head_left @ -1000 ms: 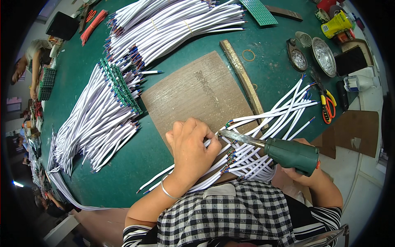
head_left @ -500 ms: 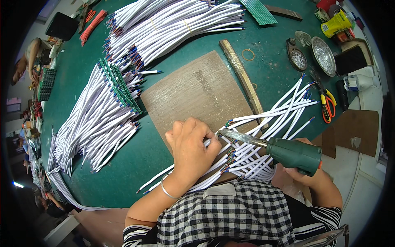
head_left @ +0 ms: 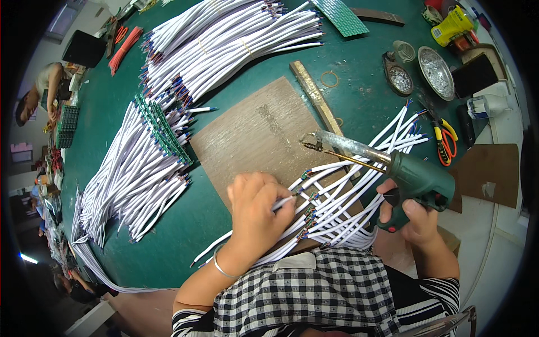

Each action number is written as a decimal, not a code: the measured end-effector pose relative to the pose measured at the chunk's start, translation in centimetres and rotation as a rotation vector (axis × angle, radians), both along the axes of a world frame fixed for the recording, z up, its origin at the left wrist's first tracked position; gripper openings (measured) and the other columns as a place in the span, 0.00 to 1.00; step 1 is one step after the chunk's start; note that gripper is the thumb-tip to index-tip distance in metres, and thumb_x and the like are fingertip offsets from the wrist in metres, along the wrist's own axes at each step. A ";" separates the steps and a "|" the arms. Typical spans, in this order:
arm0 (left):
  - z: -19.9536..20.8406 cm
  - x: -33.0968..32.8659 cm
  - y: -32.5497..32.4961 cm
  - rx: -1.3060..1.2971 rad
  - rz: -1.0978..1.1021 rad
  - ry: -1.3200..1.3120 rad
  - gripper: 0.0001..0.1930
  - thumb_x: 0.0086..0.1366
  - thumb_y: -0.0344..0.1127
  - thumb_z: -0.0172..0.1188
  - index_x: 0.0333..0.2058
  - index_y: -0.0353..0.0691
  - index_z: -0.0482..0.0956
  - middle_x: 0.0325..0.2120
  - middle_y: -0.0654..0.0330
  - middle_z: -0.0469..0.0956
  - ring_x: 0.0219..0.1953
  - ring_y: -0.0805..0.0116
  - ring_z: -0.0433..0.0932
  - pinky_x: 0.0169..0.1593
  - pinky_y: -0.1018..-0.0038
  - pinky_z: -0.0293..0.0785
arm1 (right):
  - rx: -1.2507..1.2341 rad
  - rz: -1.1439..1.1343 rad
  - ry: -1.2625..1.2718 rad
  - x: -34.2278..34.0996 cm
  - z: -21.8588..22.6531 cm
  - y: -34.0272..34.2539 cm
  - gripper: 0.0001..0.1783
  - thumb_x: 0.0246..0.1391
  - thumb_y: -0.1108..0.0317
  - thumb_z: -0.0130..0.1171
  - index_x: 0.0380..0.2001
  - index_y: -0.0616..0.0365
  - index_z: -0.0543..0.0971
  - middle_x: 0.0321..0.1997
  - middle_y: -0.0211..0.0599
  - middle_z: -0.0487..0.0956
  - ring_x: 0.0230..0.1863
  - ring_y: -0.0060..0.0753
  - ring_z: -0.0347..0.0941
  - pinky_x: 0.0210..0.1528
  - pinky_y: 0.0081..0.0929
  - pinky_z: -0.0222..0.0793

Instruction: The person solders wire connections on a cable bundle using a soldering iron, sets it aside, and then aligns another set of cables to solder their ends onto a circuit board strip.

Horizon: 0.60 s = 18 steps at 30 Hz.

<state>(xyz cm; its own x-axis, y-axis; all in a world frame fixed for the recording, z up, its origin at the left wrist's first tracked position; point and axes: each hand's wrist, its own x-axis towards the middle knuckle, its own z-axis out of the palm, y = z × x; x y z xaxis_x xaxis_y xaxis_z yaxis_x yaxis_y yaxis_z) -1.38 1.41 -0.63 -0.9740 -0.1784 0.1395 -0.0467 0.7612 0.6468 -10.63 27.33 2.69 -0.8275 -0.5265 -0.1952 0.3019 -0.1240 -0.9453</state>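
My right hand (head_left: 412, 216) grips a green soldering gun (head_left: 421, 180) by its handle, with the thumb and fingers wrapped round it. The gun's metal barrel and tip (head_left: 314, 140) point left, raised over the brown board (head_left: 247, 135). My left hand (head_left: 258, 210) is closed in a pinch on a white cable (head_left: 282, 203) at the board's near edge. Beside those fingers lie several white cables (head_left: 342, 213) joined to small green circuit boards (head_left: 309, 210), their coloured wire ends showing.
Bundled white cables (head_left: 224, 45) lie at the back, and more with green circuit strips (head_left: 160, 123) at left. A metal bar (head_left: 317, 92) borders the board. Tins of solder (head_left: 436, 73), pliers (head_left: 446, 143) and a yellow bottle (head_left: 452, 27) stand at right. Another person (head_left: 50, 84) sits far left.
The soldering gun has lifted up and away from the joint by my left fingers, and its tip now hangs above the board. My left hand has shifted slightly downward, still pinching the cable.
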 end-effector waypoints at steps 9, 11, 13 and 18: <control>-0.1 -1.8 -0.6 -0.004 -0.082 -0.025 0.10 0.50 0.33 0.65 0.32 0.42 0.78 0.31 0.60 0.73 0.37 0.57 0.69 0.40 0.65 0.64 | -0.320 -0.048 -0.168 0.2 -2.6 -3.5 0.29 0.53 0.61 0.55 0.54 0.69 0.66 0.45 0.52 0.76 0.37 0.36 0.77 0.40 0.32 0.76; -0.3 -2.2 -0.3 -0.082 -0.135 -0.008 0.10 0.50 0.33 0.65 0.32 0.42 0.78 0.32 0.60 0.73 0.37 0.57 0.69 0.41 0.65 0.64 | -0.402 -0.001 -0.179 0.1 -2.5 -4.2 0.30 0.53 0.61 0.54 0.55 0.70 0.65 0.47 0.55 0.75 0.38 0.39 0.78 0.42 0.35 0.77; -0.3 -2.5 0.2 -0.135 -0.208 -0.028 0.09 0.51 0.32 0.63 0.32 0.40 0.78 0.30 0.58 0.74 0.34 0.56 0.72 0.39 0.64 0.67 | -0.449 0.010 -0.256 0.0 -2.2 -5.0 0.31 0.53 0.62 0.54 0.56 0.69 0.64 0.47 0.56 0.75 0.39 0.41 0.78 0.42 0.36 0.77; 0.6 -2.6 -0.7 0.528 0.013 -0.377 0.06 0.59 0.31 0.60 0.32 0.36 0.75 0.23 0.60 0.73 0.26 0.72 0.74 0.30 0.75 0.70 | -0.543 0.037 -0.363 0.0 -2.4 -7.7 0.29 0.55 0.54 0.51 0.54 0.63 0.66 0.45 0.54 0.75 0.33 0.41 0.79 0.65 0.51 0.58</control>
